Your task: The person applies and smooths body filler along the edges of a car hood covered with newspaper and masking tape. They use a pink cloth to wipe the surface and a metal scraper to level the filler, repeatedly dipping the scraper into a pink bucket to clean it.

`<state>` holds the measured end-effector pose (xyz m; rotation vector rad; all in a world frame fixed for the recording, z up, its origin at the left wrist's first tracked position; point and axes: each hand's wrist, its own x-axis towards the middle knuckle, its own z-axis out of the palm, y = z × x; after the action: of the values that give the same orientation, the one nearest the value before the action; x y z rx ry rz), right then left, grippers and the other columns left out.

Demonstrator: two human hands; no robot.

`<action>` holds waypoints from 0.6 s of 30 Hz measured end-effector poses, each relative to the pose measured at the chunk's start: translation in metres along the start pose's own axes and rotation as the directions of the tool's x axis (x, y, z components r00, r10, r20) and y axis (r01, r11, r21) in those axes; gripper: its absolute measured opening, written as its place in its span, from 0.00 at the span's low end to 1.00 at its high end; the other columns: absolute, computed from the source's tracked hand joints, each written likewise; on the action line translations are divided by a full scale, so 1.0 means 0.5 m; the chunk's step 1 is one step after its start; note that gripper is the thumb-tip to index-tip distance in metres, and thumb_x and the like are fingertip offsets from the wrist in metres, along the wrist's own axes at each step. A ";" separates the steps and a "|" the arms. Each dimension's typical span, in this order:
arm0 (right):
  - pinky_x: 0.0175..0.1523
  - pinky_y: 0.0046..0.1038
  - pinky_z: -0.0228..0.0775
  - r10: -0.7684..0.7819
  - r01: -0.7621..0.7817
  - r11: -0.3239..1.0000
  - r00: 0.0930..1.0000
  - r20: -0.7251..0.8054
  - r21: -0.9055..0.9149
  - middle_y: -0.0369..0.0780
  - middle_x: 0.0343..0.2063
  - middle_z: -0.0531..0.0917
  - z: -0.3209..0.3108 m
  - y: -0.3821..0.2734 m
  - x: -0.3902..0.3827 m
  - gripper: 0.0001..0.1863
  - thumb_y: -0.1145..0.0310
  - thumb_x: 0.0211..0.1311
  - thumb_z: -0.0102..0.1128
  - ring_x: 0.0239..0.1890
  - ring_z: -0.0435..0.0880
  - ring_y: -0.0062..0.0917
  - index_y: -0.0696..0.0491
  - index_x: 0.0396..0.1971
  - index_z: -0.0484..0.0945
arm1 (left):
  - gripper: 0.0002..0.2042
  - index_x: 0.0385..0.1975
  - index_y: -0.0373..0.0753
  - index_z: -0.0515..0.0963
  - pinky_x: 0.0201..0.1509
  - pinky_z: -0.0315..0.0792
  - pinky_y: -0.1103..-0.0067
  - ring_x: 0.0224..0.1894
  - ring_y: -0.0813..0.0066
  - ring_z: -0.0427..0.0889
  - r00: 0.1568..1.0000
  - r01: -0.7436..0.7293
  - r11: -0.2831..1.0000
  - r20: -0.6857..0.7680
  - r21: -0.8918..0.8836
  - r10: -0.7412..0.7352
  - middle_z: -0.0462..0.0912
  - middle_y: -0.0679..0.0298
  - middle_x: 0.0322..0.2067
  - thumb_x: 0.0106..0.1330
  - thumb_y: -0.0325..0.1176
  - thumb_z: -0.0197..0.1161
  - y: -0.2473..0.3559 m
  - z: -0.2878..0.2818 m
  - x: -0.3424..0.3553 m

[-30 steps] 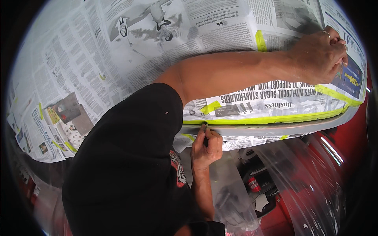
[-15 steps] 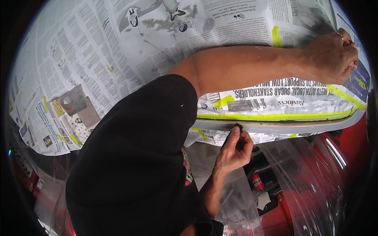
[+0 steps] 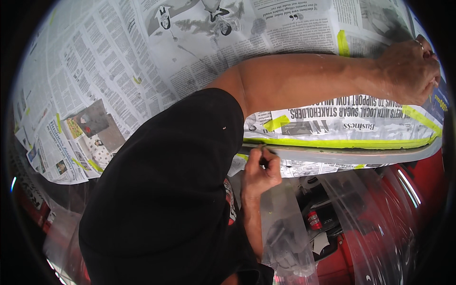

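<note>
From the left my arm, in a black sleeve (image 3: 156,190), reaches across to the upper right. There my left hand (image 3: 412,71), a ring on one finger, is closed into a fist against the newspaper (image 3: 199,42); its palm side is hidden. Below, my right hand (image 3: 260,176) pinches a small dark pad (image 3: 264,162) between thumb and fingers. It is at a smooth grey curved panel edge (image 3: 408,154), which shows as a narrow band. Bright yellow masking tape (image 3: 346,142) runs along the band's upper side, joining it to the newspaper.
Newspaper sheets with yellow tape pieces (image 3: 343,43) cover the broad surface. Below the band hang clear plastic sheeting (image 3: 365,223) and more newspaper (image 3: 308,169). Red bodywork (image 3: 430,175) shows at right. Lower down are a red can-like item (image 3: 314,220) and a white scrap (image 3: 320,242).
My right hand has slid left along the grey edge with the dark pad, and its fingers are now more curled. My left fist stays on the newspaper; the whole view has shifted slightly.
</note>
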<state>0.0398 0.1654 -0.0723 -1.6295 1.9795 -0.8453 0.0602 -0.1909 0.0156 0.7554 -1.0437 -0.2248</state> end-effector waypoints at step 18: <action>0.28 0.22 0.72 -0.060 0.053 0.996 0.995 -0.085 -0.075 0.42 0.20 0.82 -0.048 -0.001 0.067 0.06 0.78 0.58 0.67 0.21 0.77 0.18 0.62 0.26 0.78 | 0.07 0.25 0.38 0.83 0.38 0.80 0.67 0.35 0.57 0.83 0.995 0.033 0.999 -0.095 0.000 -0.032 0.84 0.54 0.27 0.53 0.30 0.59 -0.024 0.044 0.010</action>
<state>0.0170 0.1370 -0.0529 -1.7239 2.0540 -0.8893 0.0463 -0.2126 0.0173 0.7777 -0.9420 -0.2138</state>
